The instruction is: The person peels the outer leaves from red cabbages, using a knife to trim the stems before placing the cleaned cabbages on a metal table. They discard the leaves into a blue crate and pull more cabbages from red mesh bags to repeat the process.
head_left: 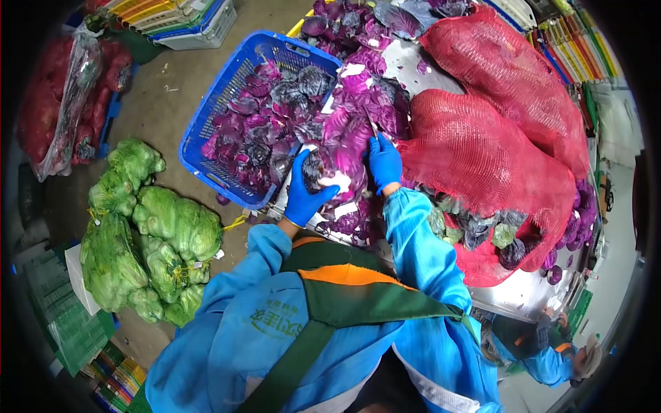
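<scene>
My left hand, in a blue glove, is closed around a red cabbage with a pale cut patch showing near the thumb. To its right, my right hand, also gloved in blue, grips a knife; only a short stretch of thin blade shows above the fingers. Loose red cabbage leaves and heads lie on the metal table just beyond both hands. Left of my left hand stands a blue plastic basket holding many purple leaves.
Red mesh sacks of cabbage bulk on the table's right side. Bagged green vegetables lie on the floor at left, with wrapped red sacks behind. Stacked crates stand at the back. Another person's blue sleeve appears lower right.
</scene>
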`<state>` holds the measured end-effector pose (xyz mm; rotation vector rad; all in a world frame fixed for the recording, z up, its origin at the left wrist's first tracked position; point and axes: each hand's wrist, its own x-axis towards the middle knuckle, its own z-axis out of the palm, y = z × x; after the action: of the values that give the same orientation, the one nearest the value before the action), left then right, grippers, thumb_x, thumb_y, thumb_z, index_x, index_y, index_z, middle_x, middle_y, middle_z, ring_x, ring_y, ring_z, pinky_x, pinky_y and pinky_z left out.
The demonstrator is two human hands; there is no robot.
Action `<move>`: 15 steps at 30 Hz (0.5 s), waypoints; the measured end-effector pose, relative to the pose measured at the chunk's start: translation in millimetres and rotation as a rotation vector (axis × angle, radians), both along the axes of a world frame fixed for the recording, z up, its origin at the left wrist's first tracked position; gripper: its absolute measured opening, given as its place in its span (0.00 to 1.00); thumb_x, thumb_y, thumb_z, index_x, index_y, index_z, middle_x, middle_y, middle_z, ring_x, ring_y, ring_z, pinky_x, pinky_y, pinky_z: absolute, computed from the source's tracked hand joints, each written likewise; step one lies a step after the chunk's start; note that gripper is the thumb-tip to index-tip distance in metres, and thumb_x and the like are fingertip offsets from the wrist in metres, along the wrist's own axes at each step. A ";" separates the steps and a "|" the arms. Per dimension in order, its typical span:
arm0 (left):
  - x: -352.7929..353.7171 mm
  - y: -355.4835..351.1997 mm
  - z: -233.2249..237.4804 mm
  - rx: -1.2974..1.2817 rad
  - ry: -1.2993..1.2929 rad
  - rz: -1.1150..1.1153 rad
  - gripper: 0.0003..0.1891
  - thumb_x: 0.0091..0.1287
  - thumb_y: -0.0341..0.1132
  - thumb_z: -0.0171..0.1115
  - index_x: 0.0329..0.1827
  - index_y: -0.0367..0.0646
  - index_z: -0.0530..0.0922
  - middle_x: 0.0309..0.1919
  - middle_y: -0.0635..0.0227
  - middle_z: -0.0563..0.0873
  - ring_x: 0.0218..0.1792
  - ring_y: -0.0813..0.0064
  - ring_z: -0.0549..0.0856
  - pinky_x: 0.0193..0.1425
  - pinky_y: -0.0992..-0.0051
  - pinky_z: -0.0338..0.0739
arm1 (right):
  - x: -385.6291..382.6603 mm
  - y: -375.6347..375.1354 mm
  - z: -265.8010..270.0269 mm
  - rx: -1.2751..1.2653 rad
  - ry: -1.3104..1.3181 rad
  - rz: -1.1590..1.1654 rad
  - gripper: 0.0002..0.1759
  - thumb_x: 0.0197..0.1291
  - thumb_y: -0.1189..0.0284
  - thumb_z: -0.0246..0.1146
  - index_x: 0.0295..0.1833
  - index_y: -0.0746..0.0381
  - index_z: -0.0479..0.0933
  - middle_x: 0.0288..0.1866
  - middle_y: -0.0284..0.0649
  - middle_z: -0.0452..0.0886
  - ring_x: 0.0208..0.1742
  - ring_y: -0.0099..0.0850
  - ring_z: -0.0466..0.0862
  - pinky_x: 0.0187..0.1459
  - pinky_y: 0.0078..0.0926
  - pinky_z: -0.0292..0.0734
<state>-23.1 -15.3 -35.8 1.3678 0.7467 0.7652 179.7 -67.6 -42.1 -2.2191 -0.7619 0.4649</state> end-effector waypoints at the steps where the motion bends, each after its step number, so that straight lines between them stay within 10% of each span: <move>1: -7.3 12.2 -1.2 0.149 -0.018 -0.086 0.52 0.46 0.35 0.81 0.73 0.37 0.56 0.66 0.57 0.68 0.68 0.65 0.67 0.73 0.66 0.60 | 3.5 2.2 -5.0 -0.073 -0.037 -0.012 0.24 0.69 0.54 0.52 0.60 0.56 0.77 0.44 0.58 0.82 0.44 0.56 0.82 0.44 0.47 0.76; 7: -22.7 72.6 11.0 -0.071 0.053 -0.431 0.48 0.49 0.33 0.79 0.74 0.41 0.60 0.68 0.59 0.70 0.68 0.68 0.68 0.74 0.68 0.60 | -4.1 11.6 80.9 0.014 -0.119 0.009 0.28 0.64 0.56 0.61 0.68 0.52 0.70 0.50 0.54 0.82 0.45 0.50 0.84 0.46 0.42 0.78; 10: -5.3 101.0 35.3 0.140 0.143 -0.612 0.44 0.51 0.31 0.76 0.73 0.39 0.63 0.68 0.58 0.71 0.68 0.69 0.69 0.73 0.67 0.61 | -16.0 18.0 113.0 0.130 0.064 0.453 0.39 0.55 0.60 0.71 0.72 0.53 0.66 0.54 0.49 0.82 0.48 0.39 0.85 0.50 0.35 0.77; 15: -29.9 19.1 28.0 0.040 0.228 0.168 0.42 0.57 0.32 0.74 0.73 0.39 0.59 0.64 0.55 0.72 0.64 0.65 0.73 0.68 0.65 0.67 | -11.4 1.8 35.8 0.142 0.524 0.407 0.29 0.58 0.59 0.70 0.61 0.61 0.76 0.50 0.45 0.85 0.47 0.28 0.82 0.52 0.27 0.75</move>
<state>-52.9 3.8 -7.7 1.4573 1.0406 0.7654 168.3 -65.7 -6.3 -1.6920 -0.9180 1.1024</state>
